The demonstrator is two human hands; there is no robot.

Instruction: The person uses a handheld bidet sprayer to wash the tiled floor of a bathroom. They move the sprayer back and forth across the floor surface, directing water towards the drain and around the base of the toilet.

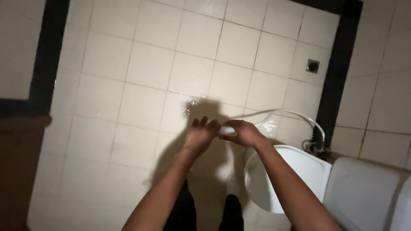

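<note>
Holding: the right hand (pixel 245 133) closes around a small white spray nozzle (pixel 227 130) on a thin pale flexible hose (pixel 295 114); the nozzle's tip shows just left of the fingers.
Left hand: the left hand (pixel 200 136) is spread, fingers apart and gripping nothing, its fingertips touching or almost touching the nozzle tip; which of the two I cannot tell.
Hands together: both meet in mid-air, well above the floor, arms stretched forward.
Hose: it arcs from the right hand away to the right and down to a metal wall fitting (pixel 314 146) beyond the right forearm.
Progress: wet glints lie on the floor just ahead of the hands, so some water seems already out; no stream is visible now, and most of the floor looks dry.
Surface: a cream square-tiled floor (pixel 141 98) with dark grout, bordered by a black band; a small square metal drain (pixel 313 65) sits far ahead and right of the hands.
Room: a dim bathroom; a white ceramic toilet bowl (pixel 257 184) lies under the right forearm, its white cistern (pixel 364 192) further right.
Below: dark trouser legs between the arms.
</note>
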